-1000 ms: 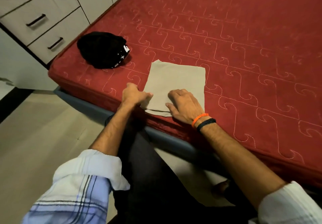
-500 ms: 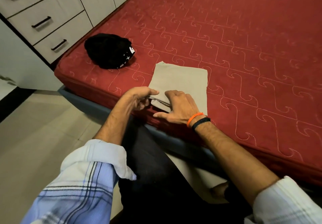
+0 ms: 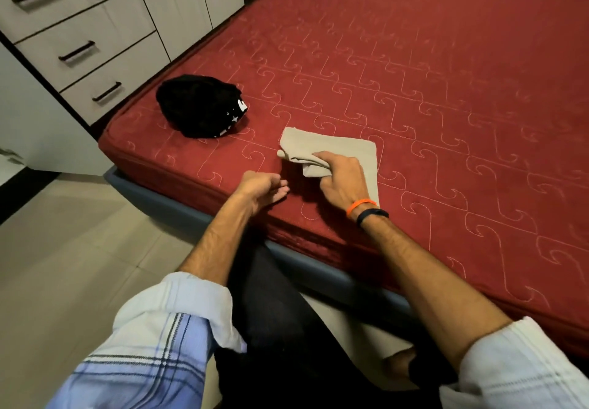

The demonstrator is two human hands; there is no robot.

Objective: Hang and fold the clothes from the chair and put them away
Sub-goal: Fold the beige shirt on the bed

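Dim, warm indoor light, soft shadows beneath both forearms, wide-angle bending at edges, slightly soft focus.

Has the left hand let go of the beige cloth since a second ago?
Yes. The left hand has come off the beige cloth and hangs loosely curled over the mattress edge; the right hand alone grips it.

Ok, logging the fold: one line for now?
right hand grips beige cloth | left hand free | black garment on bed

2 clothes on bed (image 3: 414,74): 1 beige cloth (image 3: 334,149), 1 black garment (image 3: 197,106). 3 drawers (image 3: 95,48). 2 wristbands (image 3: 366,209).
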